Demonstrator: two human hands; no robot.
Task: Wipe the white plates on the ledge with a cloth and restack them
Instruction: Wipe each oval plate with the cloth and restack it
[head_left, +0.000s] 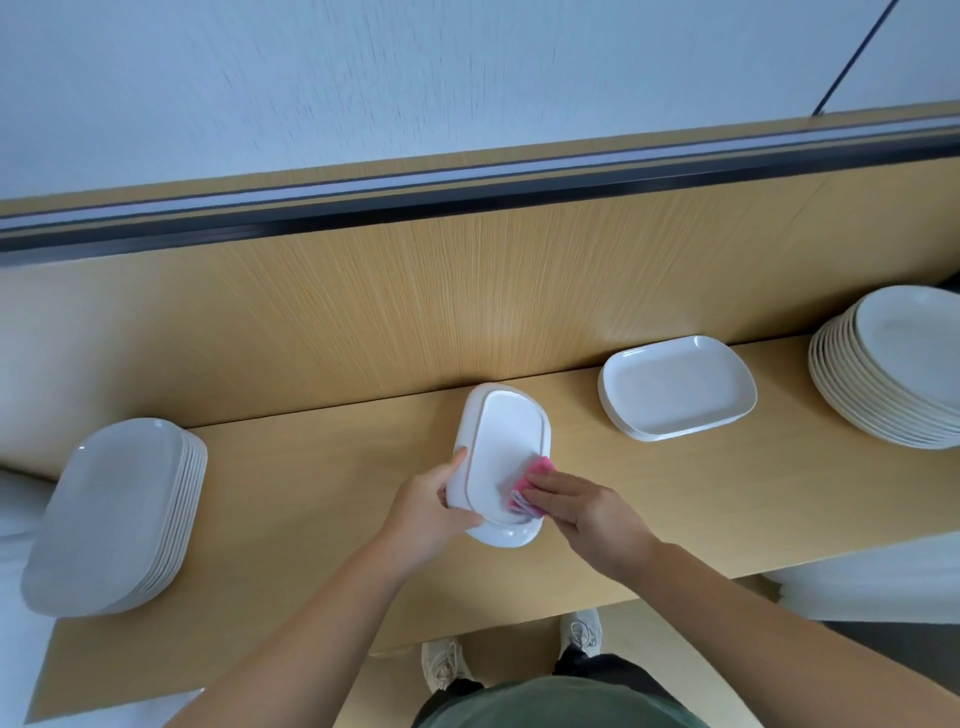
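The white plate (501, 452) was over the middle of the wooden ledge (322, 467), turned underside up, its long axis running from the person toward the back panel (415, 291). The left hand (431, 512) gripped its near left edge, fingers curled around the rim. The right hand (582, 512) pressed a pink cloth (530, 488) flat against the base with straight fingers. Plate stacks sat left (114, 514), right (678, 389) and far right (893, 369).

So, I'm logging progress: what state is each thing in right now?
Plate: upside down, tilted, gripped by left hand.
Pink cloth: pressed on plate by right hand.
Left stack: tall, on ledge.
Middle stack: short, face up.
Right stack: tall, face up.
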